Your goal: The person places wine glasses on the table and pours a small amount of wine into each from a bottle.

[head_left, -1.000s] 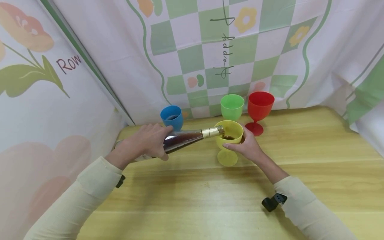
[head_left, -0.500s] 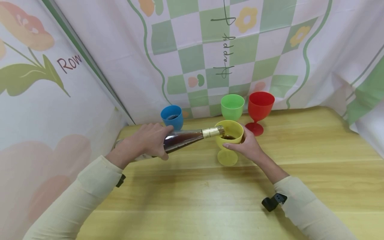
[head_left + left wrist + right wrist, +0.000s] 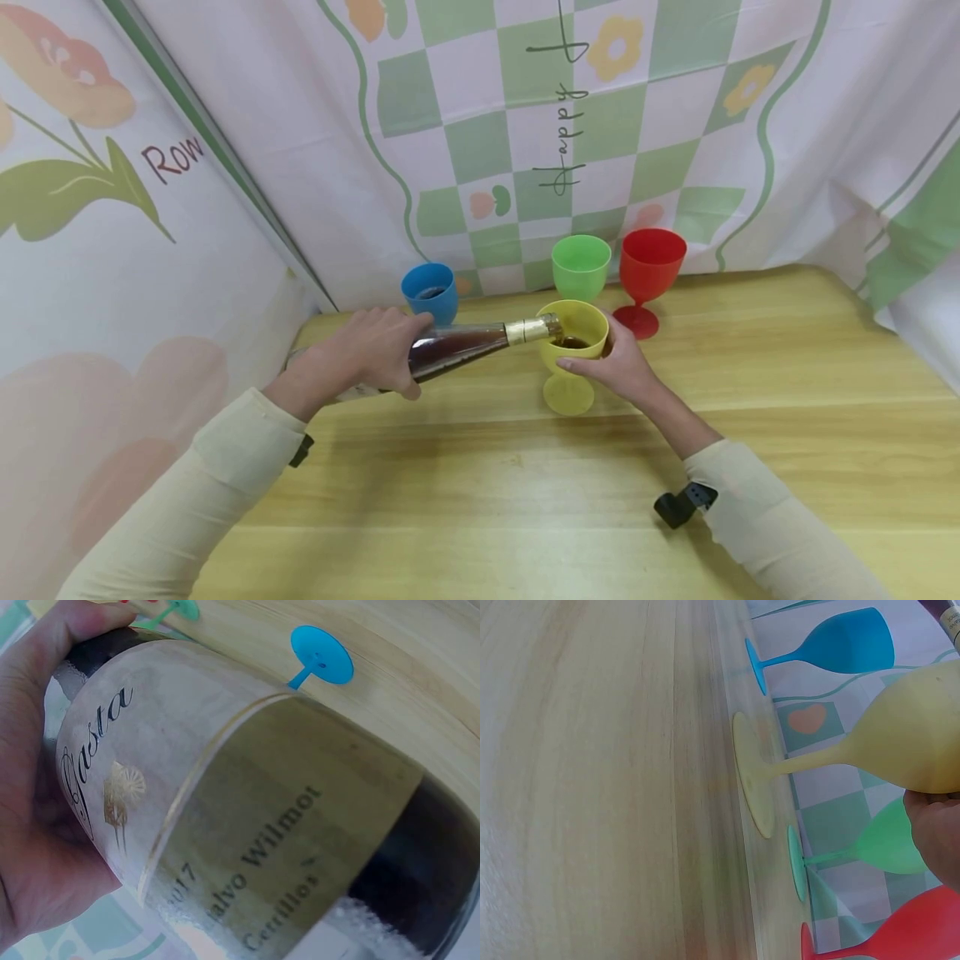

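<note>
My left hand (image 3: 375, 350) grips a labelled wine bottle (image 3: 461, 346) tilted nearly level, its gold-wrapped neck pointing right. The bottle's mouth is over the rim of a yellow goblet (image 3: 568, 393), and dark liquid lies in the bowl. In the left wrist view the bottle's pale and gold label (image 3: 247, 817) fills most of the frame, with dark liquid inside the glass. My right hand (image 3: 618, 362) holds the yellow goblet by its bowl, thumb in front. The right wrist view shows the goblet's foot (image 3: 751, 780) standing on the table.
A blue goblet (image 3: 442, 308) with dark liquid stands at the back left, behind the bottle. Behind the yellow goblet is a green goblet (image 3: 581, 271), and to its right a red goblet (image 3: 648, 271). A printed curtain (image 3: 480, 167) hangs behind the wooden table (image 3: 510, 492).
Both hands, the bottle and the goblets keep practically the same places. Liquid shows in the yellow goblet throughout; any change in its level is too small to tell.
</note>
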Demonstrator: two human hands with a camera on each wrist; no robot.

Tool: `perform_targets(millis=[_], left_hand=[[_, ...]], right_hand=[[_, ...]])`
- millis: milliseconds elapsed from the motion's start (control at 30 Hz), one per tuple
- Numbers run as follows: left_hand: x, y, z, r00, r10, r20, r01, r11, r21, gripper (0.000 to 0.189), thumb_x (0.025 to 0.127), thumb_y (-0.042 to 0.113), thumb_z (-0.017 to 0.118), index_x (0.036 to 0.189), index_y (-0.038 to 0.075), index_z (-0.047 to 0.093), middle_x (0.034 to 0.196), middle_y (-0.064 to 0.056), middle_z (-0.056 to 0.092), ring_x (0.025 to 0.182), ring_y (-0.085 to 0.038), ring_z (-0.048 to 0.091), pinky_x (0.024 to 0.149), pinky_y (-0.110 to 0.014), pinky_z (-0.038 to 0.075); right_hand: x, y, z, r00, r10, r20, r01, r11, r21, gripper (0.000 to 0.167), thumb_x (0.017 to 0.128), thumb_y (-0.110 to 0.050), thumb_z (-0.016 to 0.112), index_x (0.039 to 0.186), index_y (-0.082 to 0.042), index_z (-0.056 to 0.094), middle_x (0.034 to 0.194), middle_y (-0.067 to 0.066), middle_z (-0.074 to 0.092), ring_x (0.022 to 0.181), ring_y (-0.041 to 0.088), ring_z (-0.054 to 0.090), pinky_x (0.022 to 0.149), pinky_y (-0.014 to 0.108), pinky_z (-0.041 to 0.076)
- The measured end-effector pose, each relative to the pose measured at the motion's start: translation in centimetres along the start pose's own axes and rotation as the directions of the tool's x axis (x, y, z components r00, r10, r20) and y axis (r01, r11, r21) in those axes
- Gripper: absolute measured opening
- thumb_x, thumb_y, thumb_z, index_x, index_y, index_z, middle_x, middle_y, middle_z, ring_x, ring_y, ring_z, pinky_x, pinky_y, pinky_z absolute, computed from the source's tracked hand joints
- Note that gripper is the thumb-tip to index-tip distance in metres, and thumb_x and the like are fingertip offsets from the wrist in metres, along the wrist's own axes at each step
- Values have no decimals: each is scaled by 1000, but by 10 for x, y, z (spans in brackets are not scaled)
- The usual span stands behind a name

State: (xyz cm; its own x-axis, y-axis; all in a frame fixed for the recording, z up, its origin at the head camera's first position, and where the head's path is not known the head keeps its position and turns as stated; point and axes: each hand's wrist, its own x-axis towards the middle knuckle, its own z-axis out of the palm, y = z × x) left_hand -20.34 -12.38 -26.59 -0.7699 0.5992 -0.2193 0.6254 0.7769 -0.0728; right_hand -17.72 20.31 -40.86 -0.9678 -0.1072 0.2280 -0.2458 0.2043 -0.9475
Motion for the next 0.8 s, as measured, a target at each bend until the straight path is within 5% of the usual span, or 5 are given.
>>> perform_targets(millis=[800], left_hand=[[0, 1, -1, 1000, -6, 5, 6, 1000, 0, 58, 68, 39, 86, 109, 12, 56, 73, 1, 46, 63, -15, 47, 51, -27, 35]], right_hand=[[-1, -2, -1, 1000, 6, 6, -6, 1000, -11, 71, 85, -6, 78, 147, -4, 43, 139, 19, 54, 117, 13, 54, 91, 13, 52]])
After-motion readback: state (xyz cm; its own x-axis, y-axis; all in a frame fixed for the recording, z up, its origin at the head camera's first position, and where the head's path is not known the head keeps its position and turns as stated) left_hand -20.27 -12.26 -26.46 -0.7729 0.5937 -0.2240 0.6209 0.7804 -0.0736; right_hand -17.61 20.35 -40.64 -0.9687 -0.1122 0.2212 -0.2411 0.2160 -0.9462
